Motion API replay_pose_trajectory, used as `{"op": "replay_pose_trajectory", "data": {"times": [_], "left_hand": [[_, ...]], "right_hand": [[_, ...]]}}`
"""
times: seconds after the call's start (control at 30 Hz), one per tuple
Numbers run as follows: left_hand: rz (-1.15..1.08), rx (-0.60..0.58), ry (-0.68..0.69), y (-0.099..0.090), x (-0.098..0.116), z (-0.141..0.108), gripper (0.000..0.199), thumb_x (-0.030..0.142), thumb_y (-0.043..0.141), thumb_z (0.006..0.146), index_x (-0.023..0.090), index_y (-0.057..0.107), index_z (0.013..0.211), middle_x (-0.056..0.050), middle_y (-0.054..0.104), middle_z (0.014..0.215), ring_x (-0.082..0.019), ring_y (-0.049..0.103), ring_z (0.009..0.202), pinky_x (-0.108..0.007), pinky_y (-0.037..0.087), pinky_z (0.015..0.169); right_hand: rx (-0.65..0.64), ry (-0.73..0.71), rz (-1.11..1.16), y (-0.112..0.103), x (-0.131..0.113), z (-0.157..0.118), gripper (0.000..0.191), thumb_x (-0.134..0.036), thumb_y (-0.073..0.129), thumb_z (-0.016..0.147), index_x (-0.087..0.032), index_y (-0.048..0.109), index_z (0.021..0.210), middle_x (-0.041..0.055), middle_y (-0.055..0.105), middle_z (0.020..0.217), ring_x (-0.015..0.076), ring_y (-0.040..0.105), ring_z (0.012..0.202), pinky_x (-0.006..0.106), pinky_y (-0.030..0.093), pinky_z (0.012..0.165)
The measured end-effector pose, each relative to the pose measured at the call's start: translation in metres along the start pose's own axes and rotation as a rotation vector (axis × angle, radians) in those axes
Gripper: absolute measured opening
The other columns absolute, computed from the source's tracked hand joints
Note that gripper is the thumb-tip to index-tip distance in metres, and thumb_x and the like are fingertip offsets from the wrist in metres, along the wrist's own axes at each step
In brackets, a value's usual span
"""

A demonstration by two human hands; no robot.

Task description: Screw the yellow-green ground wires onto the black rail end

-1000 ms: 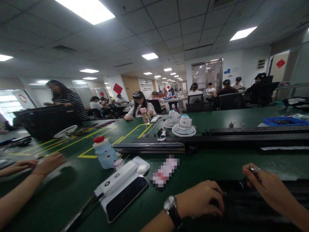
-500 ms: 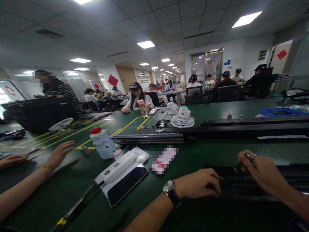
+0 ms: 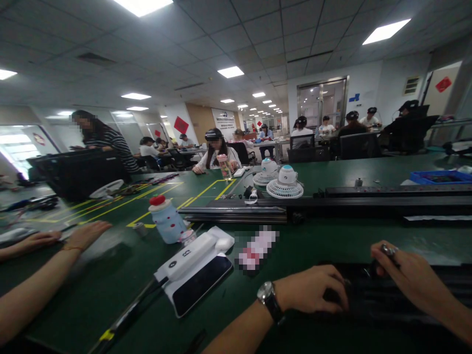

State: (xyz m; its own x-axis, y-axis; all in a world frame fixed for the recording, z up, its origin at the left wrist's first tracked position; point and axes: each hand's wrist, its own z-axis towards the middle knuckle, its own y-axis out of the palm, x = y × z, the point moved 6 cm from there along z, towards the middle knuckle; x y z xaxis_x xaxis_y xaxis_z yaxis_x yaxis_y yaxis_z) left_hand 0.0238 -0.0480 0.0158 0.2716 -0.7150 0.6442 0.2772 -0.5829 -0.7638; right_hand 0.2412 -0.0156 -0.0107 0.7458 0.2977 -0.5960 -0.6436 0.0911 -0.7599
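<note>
Green table [image 3: 306,241], near right: one black part [image 3: 383,297], at the fingertips of your left hand [image 3: 313,290], fingers curled, grip on it impossible to tell; one silver tool [image 3: 389,250], clamped in your right hand's fingers [image 3: 376,251].

Lit panels [image 3: 230,72] line the grey ceiling [image 3: 191,44].

Phone [image 3: 202,285] lies before the bottle [image 3: 167,220].

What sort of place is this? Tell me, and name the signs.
Probably an open-plan workshop or assembly office: people sit in groups in the background, and the green worktable bears long black bars and a blue tray.
</note>
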Motion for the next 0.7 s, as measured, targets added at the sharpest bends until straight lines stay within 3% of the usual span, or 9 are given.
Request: {"op": "replay_pose_trajectory", "data": {"times": [0.17, 0.33, 0.7], "left_hand": [[-0.003, 0.01, 0.009, 0.002, -0.003, 0.0, 0.012, 0.026, 0.067, 0.088, 0.022, 0.07, 0.099, -0.004, 0.058, 0.12, -0.019, 0.054, 0.12, -0.03, 0.041, 0.103], [0.02, 0.042, -0.007, -0.001, 0.001, 0.002, 0.01, 0.027, 0.07, 0.086, 0.02, 0.069, 0.094, -0.006, 0.058, 0.119, -0.02, 0.057, 0.116, -0.03, 0.043, 0.1], [-0.01, 0.106, -0.138, -0.014, 0.001, -0.001, 0.013, 0.025, 0.068, 0.088, 0.023, 0.07, 0.101, -0.004, 0.053, 0.128, -0.02, 0.049, 0.123, -0.037, 0.037, 0.105]], "right_hand": [[0.045, -0.008, -0.005, -0.003, -0.006, 0.003, 0.04, -0.058, 0.034, 0.098, -0.026, 0.058, 0.094, -0.0018, 0.066, 0.063, 0.0206, 0.067, 0.059, 0.029, 0.046, 0.06], [-0.023, -0.052, -0.033, 0.001, -0.013, 0.012, 0.038, -0.058, 0.037, 0.097, -0.026, 0.057, 0.091, -0.0019, 0.066, 0.062, 0.0202, 0.065, 0.054, 0.03, 0.043, 0.057], [-0.104, -0.073, 0.034, -0.021, -0.034, 0.021, 0.027, -0.045, 0.053, 0.095, -0.023, 0.066, 0.084, -0.0019, 0.071, 0.067, 0.0175, 0.069, 0.064, 0.027, 0.046, 0.065]]}}
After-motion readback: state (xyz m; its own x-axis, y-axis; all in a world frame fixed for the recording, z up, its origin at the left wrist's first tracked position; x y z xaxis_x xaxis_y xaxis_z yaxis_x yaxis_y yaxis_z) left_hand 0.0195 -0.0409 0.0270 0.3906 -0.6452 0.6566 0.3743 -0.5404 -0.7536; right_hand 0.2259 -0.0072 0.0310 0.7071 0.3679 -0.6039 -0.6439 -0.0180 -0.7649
